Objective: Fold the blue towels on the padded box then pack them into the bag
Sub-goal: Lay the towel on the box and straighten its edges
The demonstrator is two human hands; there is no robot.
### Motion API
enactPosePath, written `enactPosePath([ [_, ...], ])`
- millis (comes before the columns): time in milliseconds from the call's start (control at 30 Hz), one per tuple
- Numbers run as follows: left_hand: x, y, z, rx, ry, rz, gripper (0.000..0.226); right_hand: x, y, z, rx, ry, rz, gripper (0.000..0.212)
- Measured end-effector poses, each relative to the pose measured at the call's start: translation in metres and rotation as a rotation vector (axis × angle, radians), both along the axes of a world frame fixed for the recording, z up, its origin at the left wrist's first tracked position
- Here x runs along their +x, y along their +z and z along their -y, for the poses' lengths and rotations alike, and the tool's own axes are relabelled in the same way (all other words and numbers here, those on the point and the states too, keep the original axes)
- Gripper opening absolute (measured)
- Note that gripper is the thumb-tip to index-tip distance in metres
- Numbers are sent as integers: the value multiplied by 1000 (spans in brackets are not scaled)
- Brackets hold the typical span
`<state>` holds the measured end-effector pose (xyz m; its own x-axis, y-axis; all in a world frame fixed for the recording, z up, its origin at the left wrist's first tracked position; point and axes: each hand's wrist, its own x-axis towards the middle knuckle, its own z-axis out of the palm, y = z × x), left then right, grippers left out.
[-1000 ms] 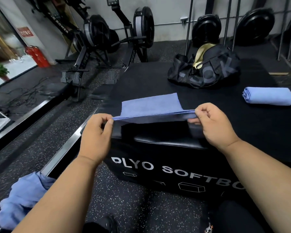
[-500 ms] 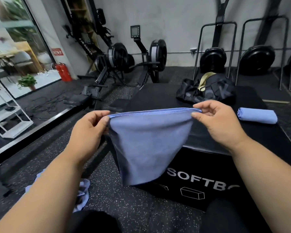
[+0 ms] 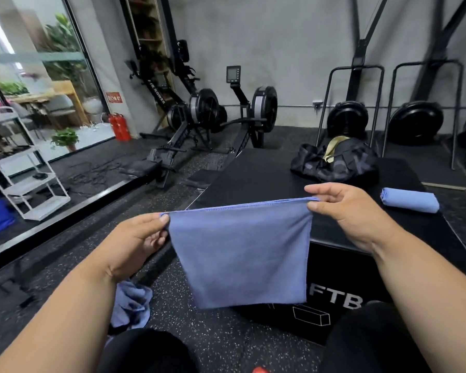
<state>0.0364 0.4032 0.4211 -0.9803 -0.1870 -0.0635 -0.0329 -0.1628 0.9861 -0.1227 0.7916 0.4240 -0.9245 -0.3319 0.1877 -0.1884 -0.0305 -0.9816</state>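
Note:
A blue towel (image 3: pixel 240 254), folded double, hangs in the air in front of the black padded box (image 3: pixel 256 176). My left hand (image 3: pixel 139 238) pinches its top left corner and my right hand (image 3: pixel 345 208) pinches its top right corner, so the top edge is stretched level. A second blue towel (image 3: pixel 410 200) lies rolled on the right side of the box top. The black duffel bag (image 3: pixel 336 164) sits open at the far end of the box. More crumpled blue towels (image 3: pixel 131 302) lie on the floor under my left forearm.
Black rowing machines (image 3: pixel 207 114) stand beyond the box at the back left. Fan bikes with metal frames (image 3: pixel 350 122) line the right wall. A white shelf cart (image 3: pixel 30 168) and a red fire extinguisher (image 3: pixel 119 127) stand by the window on the left.
Both hands lifted the towel off the box's front edge and now hold it hanging free, a little higher than half a second ago. My view has tilted up.

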Motion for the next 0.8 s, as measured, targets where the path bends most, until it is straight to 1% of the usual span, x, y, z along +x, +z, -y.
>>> enactPosePath([
  [33,5,-1,2,4,-19,4,27,2,-2,-1,-32,38,42,38],
  [100,11,-3,4,15,-20,30,22,2,-9,-5,-96,120,127,71],
  [133,14,-3,7,16,-17,36,23,3,-10,-6,-122,145,164,80],
  [167,16,-3,7,24,-13,33,34,4,-11,-6,-147,166,198,82],
  [233,20,-2,7,63,24,21,69,7,-10,-6,-184,186,249,83],
  [267,21,-3,8,93,54,8,72,9,-9,-5,-194,185,261,84],
  [333,23,-3,7,163,114,-17,47,12,-10,-3,-211,190,270,84],
  [367,25,-2,6,175,134,-17,41,13,-10,-2,-216,189,277,85],
  [400,25,-3,7,173,142,-24,49,15,-11,-1,-223,190,281,85],
  [467,26,-4,8,141,134,-29,85,17,-13,0,-237,185,283,86],
  [500,28,-3,8,132,139,-25,95,19,-14,0,-236,179,267,86],
  [567,28,-3,11,124,142,-40,100,21,-13,-1,-204,167,211,87],
  [633,29,3,11,92,145,-64,99,23,-10,-5,-127,160,126,87],
  [667,30,7,9,77,130,-83,94,23,-8,-6,-96,173,92,83],
  [700,30,10,8,79,97,-98,82,24,-4,-7,-100,204,78,74],
  [733,31,14,5,108,56,-114,63,25,0,-5,-157,240,76,57],
  [767,32,20,-1,153,18,-138,42,27,5,-3,-256,268,88,41],
  [800,31,24,-7,188,-5,-163,28,29,10,1,-364,287,112,36],
])
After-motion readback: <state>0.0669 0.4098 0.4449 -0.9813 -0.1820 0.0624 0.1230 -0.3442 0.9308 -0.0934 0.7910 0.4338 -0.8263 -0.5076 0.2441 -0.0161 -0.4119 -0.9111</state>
